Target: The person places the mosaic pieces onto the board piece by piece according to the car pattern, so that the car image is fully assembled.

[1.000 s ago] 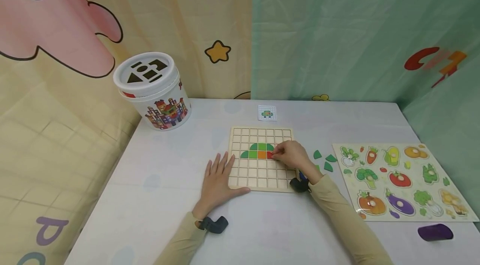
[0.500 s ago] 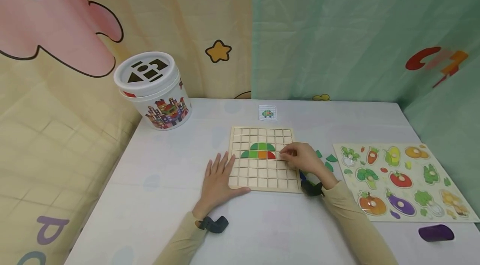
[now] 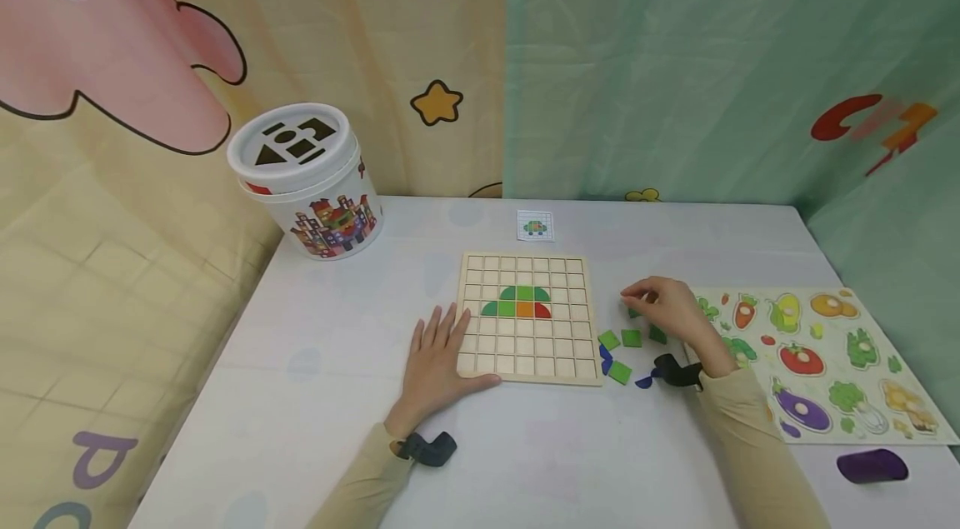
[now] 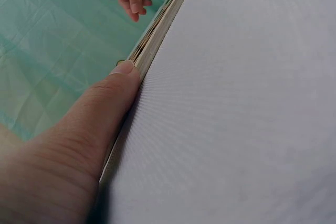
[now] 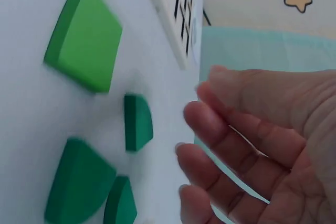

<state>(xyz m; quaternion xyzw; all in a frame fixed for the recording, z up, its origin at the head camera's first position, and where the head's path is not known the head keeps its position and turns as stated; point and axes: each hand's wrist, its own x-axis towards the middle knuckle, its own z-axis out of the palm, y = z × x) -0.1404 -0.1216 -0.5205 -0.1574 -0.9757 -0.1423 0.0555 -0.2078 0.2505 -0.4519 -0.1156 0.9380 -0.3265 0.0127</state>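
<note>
White table [image 3: 337, 362] noted before cartoon-print curtains. Wooden grid board [image 3: 525, 316] lies flat at centre; left hand [image 3: 435, 362] is laid flat, fingers straight, thumb pressed against board's near edge. Right hand [image 3: 663, 308] is held over loose pieces just right of board, fingers loosely curled, nothing gripped. Dark green quarter-round pieces [image 5: 137, 121] lie nearest fingertips. Pieces judged light, rigid, thin, smooth; pinch across opposite edges advised.

loose tiles [image 3: 621, 343] between grid board [image 3: 522, 362] and vegetable puzzle [image 3: 825, 362]
</note>
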